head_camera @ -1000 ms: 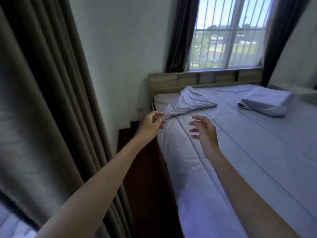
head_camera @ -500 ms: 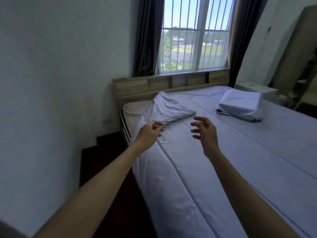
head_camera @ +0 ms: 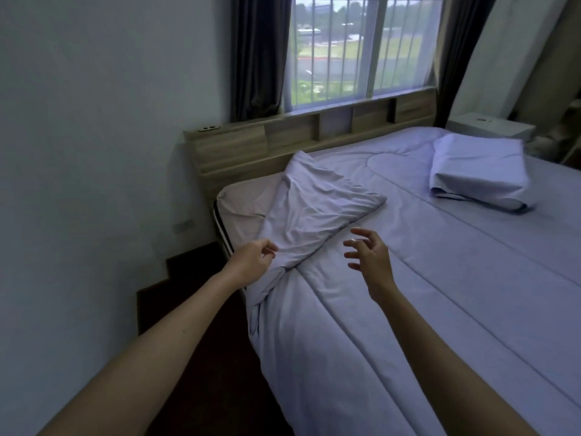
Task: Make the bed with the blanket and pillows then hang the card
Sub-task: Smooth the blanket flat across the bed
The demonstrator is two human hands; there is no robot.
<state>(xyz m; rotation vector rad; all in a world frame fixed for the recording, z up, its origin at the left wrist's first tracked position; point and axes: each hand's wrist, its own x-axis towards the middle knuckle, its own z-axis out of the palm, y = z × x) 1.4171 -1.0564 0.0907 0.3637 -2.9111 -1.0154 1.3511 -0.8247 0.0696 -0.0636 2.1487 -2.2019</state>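
Note:
A pale lavender blanket (head_camera: 440, 294) covers the bed. Its top left corner is folded back as a crumpled flap (head_camera: 314, 215), which bares the mattress (head_camera: 245, 196) beneath. My left hand (head_camera: 251, 262) hovers at the flap's lower edge, fingers loosely curled with the tips beside the cloth; no grip shows. My right hand (head_camera: 369, 256) hangs just above the blanket to the right of the flap, fingers spread and holding nothing. One pillow (head_camera: 478, 171) in a matching case lies at the head of the bed on the right. No card is in view.
A wooden headboard (head_camera: 283, 143) with shelf niches runs under the barred window (head_camera: 361, 48), with dark curtains either side. A white nightstand (head_camera: 490, 127) stands at the far right. A narrow strip of dark floor (head_camera: 195, 309) separates the bed from the left wall.
The view has swung right and closer to the bed, and the near curtain has left the frame. Both hands have come down to the folded corner, the left reaching its edge.

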